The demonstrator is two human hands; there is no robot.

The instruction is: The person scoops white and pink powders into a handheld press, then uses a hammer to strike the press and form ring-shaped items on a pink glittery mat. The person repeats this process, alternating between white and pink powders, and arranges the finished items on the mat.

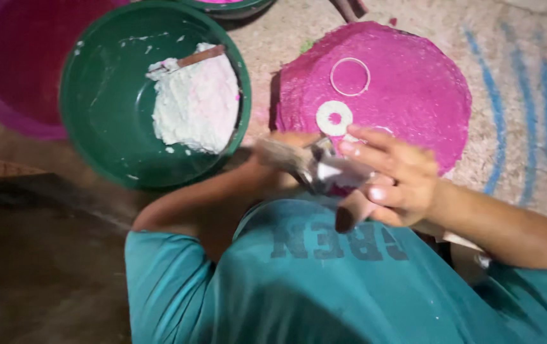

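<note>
Sandy floor, 1 pink disc with 2 white rings, both hands' fingers grasping 1 paper cone

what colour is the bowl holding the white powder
Dark green. The bowl with the white powder shows clearly in the head view.

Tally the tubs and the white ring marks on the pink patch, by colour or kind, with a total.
Green tubs: 1, the green tub holding white powder
Pink tubs: 1, the pink tub at the upper left edge
White rings on the pink patch: 2, a thin ring and a thick ring
Total: 4
</note>
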